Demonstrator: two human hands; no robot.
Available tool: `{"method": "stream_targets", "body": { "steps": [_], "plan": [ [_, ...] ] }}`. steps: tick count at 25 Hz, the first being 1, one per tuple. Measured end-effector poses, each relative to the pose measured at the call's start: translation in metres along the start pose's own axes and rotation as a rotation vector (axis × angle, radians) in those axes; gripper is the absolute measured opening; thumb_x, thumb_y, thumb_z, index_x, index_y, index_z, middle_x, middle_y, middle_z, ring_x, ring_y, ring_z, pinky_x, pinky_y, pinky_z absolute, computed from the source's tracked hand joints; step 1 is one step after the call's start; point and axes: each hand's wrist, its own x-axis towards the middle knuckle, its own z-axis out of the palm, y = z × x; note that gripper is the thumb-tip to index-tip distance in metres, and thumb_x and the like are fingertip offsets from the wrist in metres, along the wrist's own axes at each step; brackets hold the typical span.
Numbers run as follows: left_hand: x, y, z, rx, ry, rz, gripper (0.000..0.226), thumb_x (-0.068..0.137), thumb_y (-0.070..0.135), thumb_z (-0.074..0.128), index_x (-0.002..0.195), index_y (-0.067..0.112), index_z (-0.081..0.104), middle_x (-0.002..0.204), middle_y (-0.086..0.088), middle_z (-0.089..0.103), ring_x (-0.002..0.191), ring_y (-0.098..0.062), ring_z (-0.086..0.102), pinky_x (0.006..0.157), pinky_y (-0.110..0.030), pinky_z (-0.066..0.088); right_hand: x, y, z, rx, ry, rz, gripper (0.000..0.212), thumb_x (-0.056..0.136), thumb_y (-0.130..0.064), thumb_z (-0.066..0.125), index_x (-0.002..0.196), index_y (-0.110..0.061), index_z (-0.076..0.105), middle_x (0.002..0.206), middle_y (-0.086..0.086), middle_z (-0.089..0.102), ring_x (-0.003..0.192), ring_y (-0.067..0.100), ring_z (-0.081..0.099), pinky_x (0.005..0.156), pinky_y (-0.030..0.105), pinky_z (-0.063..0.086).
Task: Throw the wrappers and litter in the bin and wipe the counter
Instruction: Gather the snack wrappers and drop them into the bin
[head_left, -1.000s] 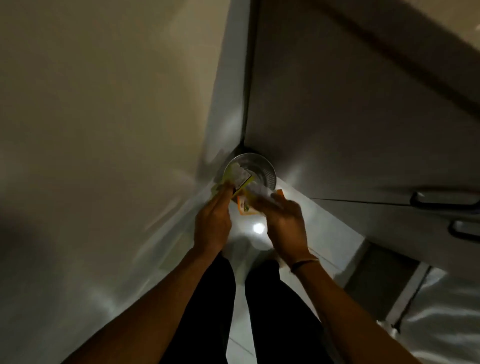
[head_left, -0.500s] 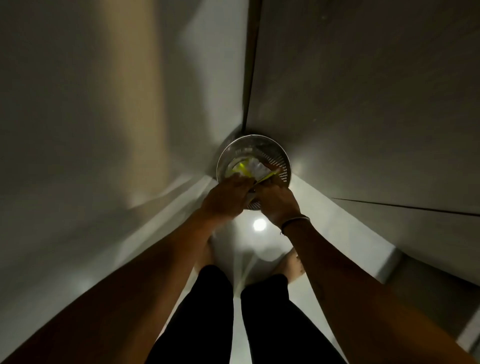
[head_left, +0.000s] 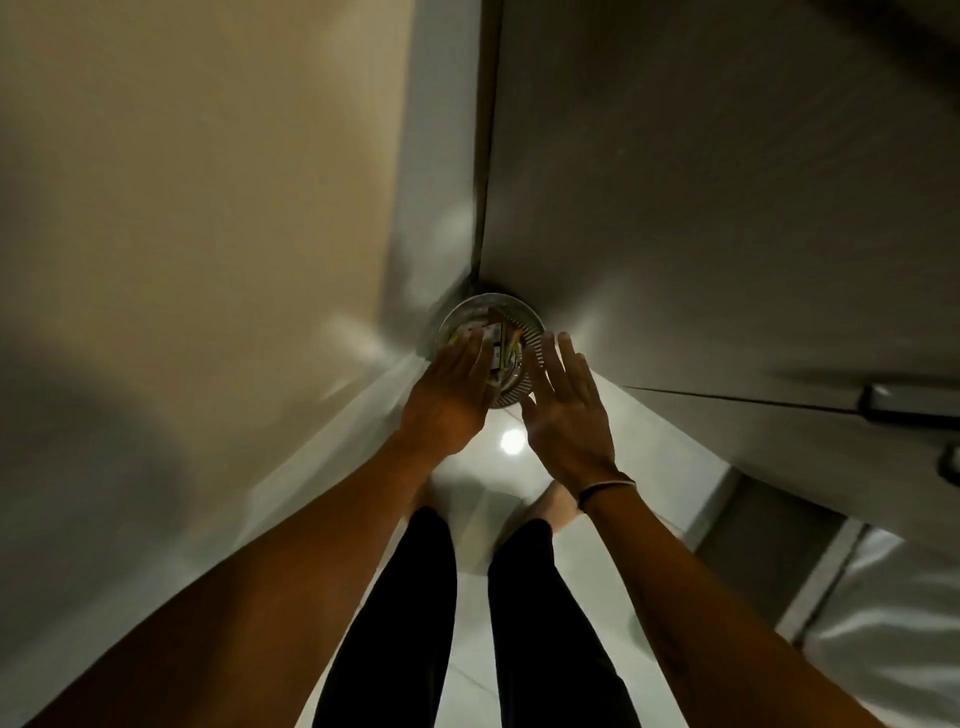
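Observation:
A round metal mesh bin (head_left: 527, 325) stands on the floor in the corner between a wall and a cabinet. Yellow and white wrappers (head_left: 500, 340) lie inside it. My left hand (head_left: 451, 395) hovers over the bin's near left rim, fingers straight and apart, holding nothing. My right hand (head_left: 569, 410) is just right of the bin's near edge, fingers spread, also holding nothing. A thin band circles my right wrist. The counter is out of view.
A beige wall (head_left: 208, 208) rises on the left and a grey cabinet door (head_left: 727, 208) on the right, with dark handles (head_left: 904, 402) at the right edge. My legs in black trousers (head_left: 467, 623) stand on a glossy white tiled floor (head_left: 511, 467).
Both hands held the wrappers over and then in the bin; now the wrappers lie in the bin and both hands have let go and pulled back, fingers spread.

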Motion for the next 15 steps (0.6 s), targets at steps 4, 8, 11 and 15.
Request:
{"method": "stream_targets", "body": {
  "steps": [4,8,11,15],
  "plan": [
    [-0.032,0.030,-0.085,0.010,0.236,-0.002,0.081,0.108,0.031,0.056,0.168,0.000,0.011,0.178,-0.022,0.011,0.166,-0.036,0.010,0.136,-0.047,0.017,-0.010,-0.027,-0.086,0.088,0.188,0.080,0.076,0.105,-0.017,0.058,0.168,-0.017,0.016,0.178,0.011,0.007,0.165,0.033,0.005,0.135,0.049,0.013],
    [-0.064,0.058,-0.183,-0.080,0.566,-0.024,0.070,0.111,0.041,0.040,0.166,0.000,0.026,0.176,-0.020,0.022,0.164,-0.035,0.021,0.131,-0.052,0.029,-0.022,-0.054,-0.184,0.217,0.413,0.110,0.066,0.108,-0.027,0.054,0.166,-0.015,0.024,0.177,0.009,0.017,0.166,0.026,0.006,0.126,0.053,0.035],
    [-0.085,0.073,-0.249,-0.128,0.732,0.050,0.070,0.112,0.039,0.040,0.167,0.000,0.022,0.178,-0.018,0.017,0.166,-0.033,0.016,0.132,-0.053,0.026,-0.044,-0.072,-0.260,0.328,0.675,0.044,0.055,0.106,-0.024,0.062,0.157,-0.011,0.045,0.168,0.006,0.041,0.160,0.023,0.031,0.120,0.045,0.046],
    [-0.084,0.111,-0.348,-0.308,0.941,0.192,0.074,0.111,0.040,0.042,0.169,0.006,0.013,0.180,-0.013,0.008,0.167,-0.033,0.009,0.136,-0.041,0.012,-0.066,-0.061,-0.371,0.431,1.076,-0.097,0.051,0.097,-0.010,0.070,0.147,-0.008,0.058,0.152,0.004,0.061,0.139,0.025,0.061,0.111,0.035,0.053]
  ]
}}
